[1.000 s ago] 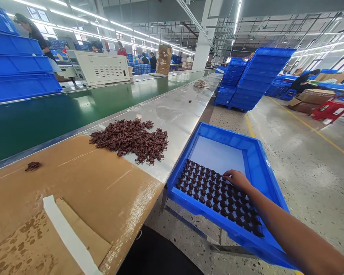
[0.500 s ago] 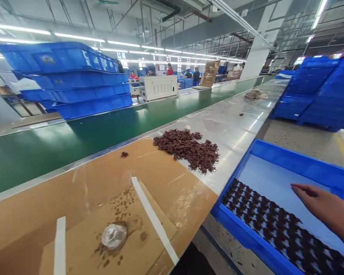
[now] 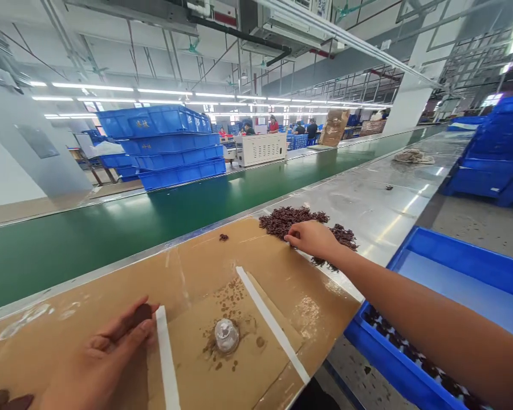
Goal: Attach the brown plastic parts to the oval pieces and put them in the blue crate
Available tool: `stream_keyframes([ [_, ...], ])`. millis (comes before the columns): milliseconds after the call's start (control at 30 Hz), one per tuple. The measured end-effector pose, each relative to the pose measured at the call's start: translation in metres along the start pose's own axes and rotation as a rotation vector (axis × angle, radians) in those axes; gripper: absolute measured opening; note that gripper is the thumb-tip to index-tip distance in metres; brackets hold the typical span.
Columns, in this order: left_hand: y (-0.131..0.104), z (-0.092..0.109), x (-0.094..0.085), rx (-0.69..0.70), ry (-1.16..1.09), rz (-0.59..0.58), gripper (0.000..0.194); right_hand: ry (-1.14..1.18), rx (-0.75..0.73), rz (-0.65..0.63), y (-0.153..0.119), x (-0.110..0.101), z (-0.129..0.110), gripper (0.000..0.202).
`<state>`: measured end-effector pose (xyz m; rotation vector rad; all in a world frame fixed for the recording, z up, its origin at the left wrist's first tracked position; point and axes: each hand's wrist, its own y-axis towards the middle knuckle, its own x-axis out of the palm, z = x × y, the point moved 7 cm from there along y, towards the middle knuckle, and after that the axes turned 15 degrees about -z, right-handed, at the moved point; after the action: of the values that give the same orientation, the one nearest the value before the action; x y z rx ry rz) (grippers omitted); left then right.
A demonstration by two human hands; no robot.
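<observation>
My left hand [image 3: 105, 353] is closed, with a dark brown oval piece [image 3: 143, 313] pinched between thumb and fingers, above the brown board at the left. My right hand [image 3: 312, 236] reaches to the pile of small, dark brown, twig-like pieces [image 3: 288, 219]. Its thumb and fingertips are pressed together at the pile's near edge; what they hold, if anything, I cannot make out. Between the hands, a small translucent domed thing [image 3: 227, 336] stands on the cardboard [image 3: 196, 370], with brown spots around it. More flat brown pieces [image 3: 19, 402] lie at the bottom left corner.
A blue tray [image 3: 465, 250] with rows of dark pieces stands at the right, partly behind my forearm. White strips [image 3: 273, 324] cross the cardboard. A green conveyor belt [image 3: 188, 208] runs behind, with stacked blue crates [image 3: 179, 159] beyond. A cloth [image 3: 412, 157] lies farther along the metal table.
My right hand has moved from over the blue tray to the pile. My left hand has come into view with the brown oval piece. The view has turned left.
</observation>
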<state>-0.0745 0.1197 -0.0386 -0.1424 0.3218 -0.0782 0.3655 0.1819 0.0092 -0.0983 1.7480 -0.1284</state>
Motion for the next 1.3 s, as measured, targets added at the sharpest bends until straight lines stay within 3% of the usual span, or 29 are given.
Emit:
stream_keyframes([
  [167,-0.016,0.022,0.023,0.088,-0.194,-0.114,0.079,-0.098,0.065,-0.123,0.015,0.02,0.001,0.02],
  [267,-0.014,0.023,0.026,0.093,-0.285,-0.139,0.071,-0.111,0.047,-0.121,0.014,0.017,0.011,0.013],
  [400,-0.012,0.022,0.031,0.085,-0.329,-0.167,0.06,-0.056,-0.024,-0.044,0.009,-0.005,0.007,0.013],
  [500,-0.012,0.02,0.035,0.056,-0.326,-0.178,0.05,0.071,-0.154,-0.054,0.005,-0.019,-0.026,0.018],
  [667,-0.011,0.013,0.035,-0.02,-0.25,-0.187,0.036,0.417,-0.522,-0.301,-0.003,-0.017,-0.127,0.039],
  [733,-0.01,0.013,0.033,-0.021,-0.223,-0.195,0.035,0.632,-0.678,-0.4,-0.012,-0.017,-0.162,0.031],
  [800,-0.01,0.014,0.032,-0.021,-0.211,-0.199,0.036,0.727,-0.774,-0.456,-0.022,-0.016,-0.181,0.02],
  [967,-0.013,0.013,0.03,-0.08,-0.217,-0.205,0.052,0.585,-0.951,-0.496,-0.051,-0.005,-0.184,0.015],
  [1100,-0.014,0.015,0.035,-0.068,-0.2,-0.279,0.069,0.466,-0.958,-0.508,-0.064,0.004,-0.182,0.015],
  [1300,-0.012,0.009,0.036,-0.083,-0.093,-0.318,0.061,0.392,-0.96,-0.547,-0.07,0.012,-0.192,0.017],
])
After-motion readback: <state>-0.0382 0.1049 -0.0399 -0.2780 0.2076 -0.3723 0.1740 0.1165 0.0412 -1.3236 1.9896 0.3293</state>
